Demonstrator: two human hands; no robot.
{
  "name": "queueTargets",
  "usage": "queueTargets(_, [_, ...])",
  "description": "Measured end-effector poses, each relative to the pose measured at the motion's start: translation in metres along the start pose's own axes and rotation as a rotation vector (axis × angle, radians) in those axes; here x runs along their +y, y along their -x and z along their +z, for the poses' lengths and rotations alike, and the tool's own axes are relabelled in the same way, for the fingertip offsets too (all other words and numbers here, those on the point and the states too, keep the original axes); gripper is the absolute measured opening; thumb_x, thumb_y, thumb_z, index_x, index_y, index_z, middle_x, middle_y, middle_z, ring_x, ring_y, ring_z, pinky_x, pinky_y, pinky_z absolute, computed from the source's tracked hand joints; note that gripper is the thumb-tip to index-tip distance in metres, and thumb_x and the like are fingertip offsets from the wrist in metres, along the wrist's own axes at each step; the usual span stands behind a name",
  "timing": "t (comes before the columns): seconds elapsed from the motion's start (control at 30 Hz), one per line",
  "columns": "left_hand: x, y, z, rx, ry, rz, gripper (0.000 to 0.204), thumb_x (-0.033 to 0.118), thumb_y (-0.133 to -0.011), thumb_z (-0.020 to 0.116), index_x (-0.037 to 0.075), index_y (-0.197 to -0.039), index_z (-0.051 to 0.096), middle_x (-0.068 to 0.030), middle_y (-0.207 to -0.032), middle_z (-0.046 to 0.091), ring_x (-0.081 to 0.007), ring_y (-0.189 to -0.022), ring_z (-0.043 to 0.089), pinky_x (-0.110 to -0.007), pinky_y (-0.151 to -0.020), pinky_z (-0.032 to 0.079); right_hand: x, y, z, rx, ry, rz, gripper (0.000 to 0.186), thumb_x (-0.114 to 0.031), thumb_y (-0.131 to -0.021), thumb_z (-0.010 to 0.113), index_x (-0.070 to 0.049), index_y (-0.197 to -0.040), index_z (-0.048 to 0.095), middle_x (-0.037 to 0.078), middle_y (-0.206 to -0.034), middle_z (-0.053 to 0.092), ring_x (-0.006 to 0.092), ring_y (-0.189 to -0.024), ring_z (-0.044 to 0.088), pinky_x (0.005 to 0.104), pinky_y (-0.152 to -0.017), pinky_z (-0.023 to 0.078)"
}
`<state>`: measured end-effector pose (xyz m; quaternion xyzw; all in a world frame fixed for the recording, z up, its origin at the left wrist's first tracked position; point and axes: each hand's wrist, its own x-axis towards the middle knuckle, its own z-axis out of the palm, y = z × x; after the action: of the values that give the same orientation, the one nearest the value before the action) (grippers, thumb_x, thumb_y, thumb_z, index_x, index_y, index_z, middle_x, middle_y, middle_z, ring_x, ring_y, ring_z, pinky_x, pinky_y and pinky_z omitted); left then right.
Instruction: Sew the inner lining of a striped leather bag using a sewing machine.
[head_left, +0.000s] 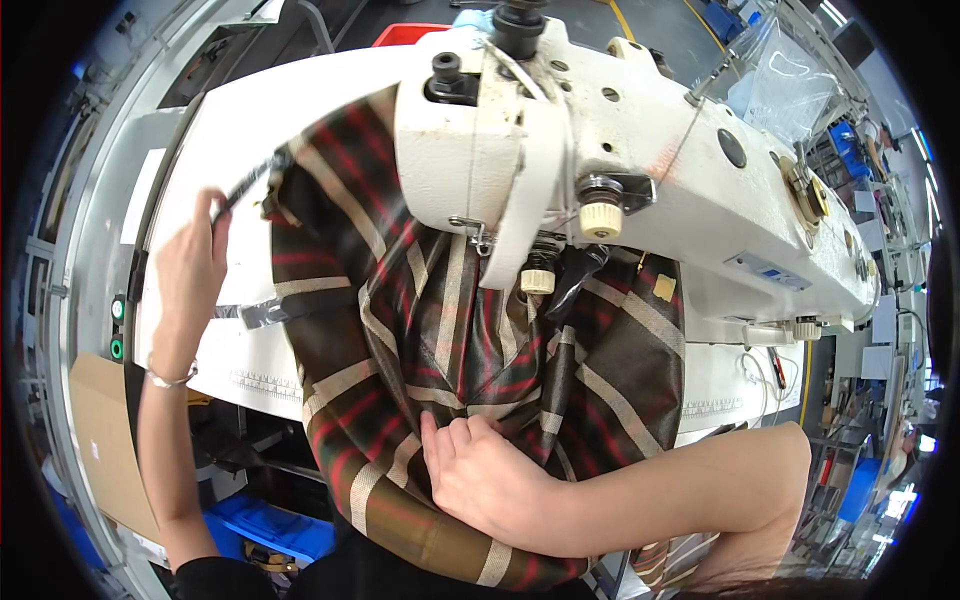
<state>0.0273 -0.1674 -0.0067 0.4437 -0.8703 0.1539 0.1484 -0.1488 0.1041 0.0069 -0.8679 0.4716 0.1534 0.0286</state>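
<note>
A large plaid piece of coated fabric (400, 520) in dark brown, red and beige lies bunched under the head of a white sewing machine (480, 150). At the left, my left hand (190, 260) is raised and closed, pinching a thin dark strip-like thing (245, 185); its far end meets the fabric's upper left edge, and its exact kind is not clear. My right hand (480, 475) lies flat on the near middle of the fabric, fingers stretched toward the machine. The machine's head and a hanging white strap (530, 190) hide the needle area.
Clear plastic strips (265, 313) stick out by the fabric's left edge. Under the table sits a blue bin (270, 530); a cardboard sheet (105, 450) stands at the left. Behind the machine are a red bin (410, 35) and a clear plastic bag (790, 85).
</note>
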Motion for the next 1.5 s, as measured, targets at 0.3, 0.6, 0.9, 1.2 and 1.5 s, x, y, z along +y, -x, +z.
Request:
queueTargets(0.3, [0.013, -0.033, -0.037, -0.060, 0.040, 0.348, 0.052, -0.007, -0.073, 0.069, 0.002, -0.123, 0.059, -0.0154, -0.134, 0.049, -0.0299, -0.125, 0.046, -0.038, -0.103, 0.043, 0.007, 0.001, 0.002, -0.037, -0.083, 0.005, 0.060, -0.016, -0.081, 0.057, 0.014, -0.132, 0.047, 0.007, -0.086, 0.058, 0.0173, -0.079, 0.051, 0.0281, -0.071, 0.042])
queueTargets(0.6, [0.118, -0.044, -0.095, -0.301, 0.380, 0.974, 0.017, 0.014, -0.074, 0.068, 0.001, -0.084, 0.062, -0.0109, -0.072, 0.061, -0.0302, -0.065, 0.063, -0.040, -0.058, 0.052, 0.002, -0.009, -0.005, -0.114, -0.081, 0.039, 0.062, -0.017, -0.080, 0.059, 0.015, -0.132, 0.047, 0.011, -0.087, 0.059, 0.0208, -0.078, 0.053, 0.0321, -0.068, 0.044])
queueTargets(0.9, [0.150, 0.046, -0.012, -0.896, 0.491, 0.574, 0.053, 0.050, -0.085, 0.065, 0.001, -0.065, 0.065, -0.0178, -0.059, 0.063, -0.0327, -0.057, 0.066, -0.041, -0.053, 0.053, 0.012, -0.013, -0.009, 0.009, -0.360, 0.043, 0.034, -0.013, -0.077, 0.061, 0.009, -0.103, 0.060, 0.013, -0.082, 0.061, 0.0225, -0.073, 0.058, 0.0370, -0.060, 0.048])
queueTargets(1.2, [0.141, 0.053, -0.018, -1.304, 1.102, -0.107, 0.022, 0.013, -0.085, 0.067, -0.007, -0.078, 0.059, -0.0100, -0.062, 0.061, -0.0174, -0.057, 0.063, -0.034, -0.057, 0.051, 0.091, -0.011, 0.039, 0.450, -0.663, 0.171, 0.007, -0.007, -0.074, 0.064, -0.001, -0.078, 0.064, 0.012, -0.089, 0.060, 0.0253, -0.094, 0.060, 0.0350, -0.077, 0.055])
queueTargets(1.5, [0.147, 0.070, -0.033, -0.922, 0.862, 0.186, 0.035, 0.027, -0.085, 0.070, -0.006, -0.083, 0.057, -0.0167, -0.074, 0.064, -0.0366, -0.070, 0.063, -0.043, -0.065, 0.052, 0.123, -0.052, 0.063, 0.566, -0.238, -0.338, 0.006, -0.015, -0.072, 0.064, -0.013, -0.069, 0.069, -0.002, -0.080, 0.064, 0.0158, -0.095, 0.056, 0.0298, -0.086, 0.045])
